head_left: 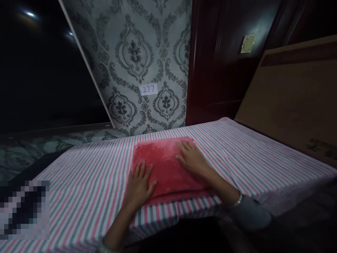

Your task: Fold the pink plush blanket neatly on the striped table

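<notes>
A red, plush-looking folded cloth [165, 168] lies flat on a table spread with a striped tablecloth [89, 175]. Its near edge shows a fold line and sits close to the table's front edge. My left hand [139, 184] rests on the cloth's near left part, fingers spread and pointing away from me. Toward the far right corner, my right hand [193, 160] lies flat on the same cloth with its fingers apart. Neither hand grips anything. Paler patches mark the pile near the far edge.
A large cardboard box [289, 95] stands at the table's right side. Behind are a patterned wall with a paper label [149, 89] reading 277, a dark screen [47, 70] on the left, and a dark red panel with a wall switch [248, 44]. Pixelation covers the lower left corner.
</notes>
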Motion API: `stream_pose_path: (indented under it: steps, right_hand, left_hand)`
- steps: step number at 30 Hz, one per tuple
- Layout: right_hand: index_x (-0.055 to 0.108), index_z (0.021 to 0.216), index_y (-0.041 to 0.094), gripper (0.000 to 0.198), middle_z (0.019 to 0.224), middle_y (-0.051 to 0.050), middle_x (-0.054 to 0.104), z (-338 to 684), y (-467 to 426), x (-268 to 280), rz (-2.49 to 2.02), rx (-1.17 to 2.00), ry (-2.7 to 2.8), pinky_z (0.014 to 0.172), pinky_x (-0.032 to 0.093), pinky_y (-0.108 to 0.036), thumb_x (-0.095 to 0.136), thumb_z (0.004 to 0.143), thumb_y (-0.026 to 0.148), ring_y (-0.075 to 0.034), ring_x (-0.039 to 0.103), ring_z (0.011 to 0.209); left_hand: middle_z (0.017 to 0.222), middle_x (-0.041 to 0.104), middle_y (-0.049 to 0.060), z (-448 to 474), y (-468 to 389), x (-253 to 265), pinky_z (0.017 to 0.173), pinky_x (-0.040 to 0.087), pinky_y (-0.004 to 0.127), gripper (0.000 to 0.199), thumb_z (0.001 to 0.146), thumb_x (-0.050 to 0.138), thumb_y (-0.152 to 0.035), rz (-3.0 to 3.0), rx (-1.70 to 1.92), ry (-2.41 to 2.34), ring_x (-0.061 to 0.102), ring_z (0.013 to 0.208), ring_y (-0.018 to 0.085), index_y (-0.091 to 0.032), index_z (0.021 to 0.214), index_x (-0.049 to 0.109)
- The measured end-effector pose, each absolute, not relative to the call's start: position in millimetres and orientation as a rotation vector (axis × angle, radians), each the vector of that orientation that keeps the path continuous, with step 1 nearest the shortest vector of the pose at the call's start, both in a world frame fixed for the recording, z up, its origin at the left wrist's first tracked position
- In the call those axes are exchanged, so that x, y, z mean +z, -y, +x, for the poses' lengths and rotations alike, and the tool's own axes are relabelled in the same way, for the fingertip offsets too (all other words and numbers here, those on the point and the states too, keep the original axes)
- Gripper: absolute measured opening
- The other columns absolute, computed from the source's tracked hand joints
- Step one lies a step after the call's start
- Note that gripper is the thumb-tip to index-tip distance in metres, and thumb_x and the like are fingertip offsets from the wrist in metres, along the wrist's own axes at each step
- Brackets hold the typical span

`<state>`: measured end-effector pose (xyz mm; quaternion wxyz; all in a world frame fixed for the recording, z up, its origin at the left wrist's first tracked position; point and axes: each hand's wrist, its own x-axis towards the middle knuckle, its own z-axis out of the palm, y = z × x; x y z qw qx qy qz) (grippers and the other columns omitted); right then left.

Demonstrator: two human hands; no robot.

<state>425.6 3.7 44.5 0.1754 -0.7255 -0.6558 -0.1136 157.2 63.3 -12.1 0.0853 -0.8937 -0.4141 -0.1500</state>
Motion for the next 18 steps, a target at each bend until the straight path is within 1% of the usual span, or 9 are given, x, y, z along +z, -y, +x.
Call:
stream_pose_path:
  steps: [2,3,7,9,12,13,15,17,18]
  right_hand:
    - [0.035,0.156,0.022,0.062,0.160,-0.014,0.033,427,-27,44,-2.097,-0.367,1.798,0.113,0.028,-0.054,0.041,0.101,0.049,-0.036,0.029,0.146]
    - [0.034,0.156,0.022,0.062,0.161,-0.015,0.032,428,-35,39,-2.136,-0.371,1.774,0.113,0.028,-0.055,0.040,0.101,0.049,-0.037,0.029,0.146]
    - [0.043,0.151,0.018,0.057,0.156,-0.016,0.040,433,-48,-1,-2.258,-0.347,1.792,0.113,0.026,-0.055,0.040,0.102,0.047,-0.035,0.033,0.144]
    - [0.044,0.151,0.018,0.057,0.155,-0.016,0.041,434,-48,-16,-2.265,-0.373,1.782,0.114,0.025,-0.056,0.040,0.102,0.046,-0.035,0.031,0.145]
    - [0.044,0.151,0.018,0.057,0.155,-0.016,0.041,435,-48,-23,-2.248,-0.399,1.770,0.114,0.023,-0.057,0.039,0.102,0.047,-0.036,0.031,0.145]
    - [0.044,0.151,0.018,0.058,0.155,-0.017,0.041,435,-48,-22,-2.243,-0.395,1.771,0.114,0.023,-0.056,0.038,0.102,0.048,-0.035,0.031,0.145]
    - [0.044,0.151,0.018,0.058,0.155,-0.017,0.041,435,-48,-19,-2.239,-0.378,1.775,0.114,0.023,-0.057,0.037,0.102,0.048,-0.035,0.032,0.145]
    - [0.043,0.151,0.018,0.059,0.155,-0.018,0.041,435,-48,-15,-2.243,-0.360,1.784,0.113,0.023,-0.057,0.036,0.102,0.049,-0.036,0.032,0.144]
    - [0.043,0.152,0.017,0.059,0.155,-0.018,0.041,435,-48,-14,-2.249,-0.347,1.786,0.113,0.023,-0.057,0.036,0.102,0.049,-0.036,0.031,0.145]
  left_hand:
    - [0.158,0.039,0.016,157,-62,-14,0.112,0.033,0.063,0.059,0.095,0.049,-0.046,-2.665,-0.460,1.245,0.033,0.146,0.037,-0.025,0.150,0.045]
    - [0.158,0.039,0.016,156,-60,-15,0.112,0.033,0.062,0.059,0.095,0.049,-0.046,-2.665,-0.466,1.250,0.033,0.146,0.037,-0.024,0.150,0.045]
    - [0.156,0.041,0.017,155,-53,-6,0.113,0.031,0.061,0.058,0.095,0.049,-0.046,-2.688,-0.416,1.307,0.033,0.146,0.036,-0.021,0.148,0.047]
    - [0.151,0.049,0.018,159,-54,12,0.112,0.034,0.059,0.055,0.095,0.049,-0.045,-2.742,-0.331,1.340,0.041,0.142,0.036,-0.018,0.142,0.054]
    - [0.136,0.063,0.015,177,-73,49,0.109,0.041,0.047,0.045,0.098,0.043,-0.040,-2.851,-0.322,1.333,0.057,0.127,0.030,-0.016,0.131,0.062]
    - [0.139,0.061,0.014,186,-84,61,0.110,0.040,0.043,0.046,0.099,0.041,-0.038,-2.874,-0.371,1.321,0.056,0.129,0.027,-0.016,0.133,0.060]
    - [0.151,0.049,0.015,205,-109,74,0.117,0.033,0.040,0.053,0.099,0.039,-0.038,-2.894,-0.402,1.311,0.044,0.141,0.024,-0.012,0.145,0.048]
    - [0.158,0.038,0.018,220,-133,71,0.120,0.026,0.049,0.060,0.100,0.037,-0.042,-2.799,-0.359,1.451,0.031,0.148,0.028,-0.011,0.151,0.039]
    - [0.159,0.035,0.019,226,-143,64,0.119,0.024,0.055,0.063,0.099,0.037,-0.045,-2.735,-0.321,1.529,0.028,0.149,0.031,-0.011,0.152,0.037]
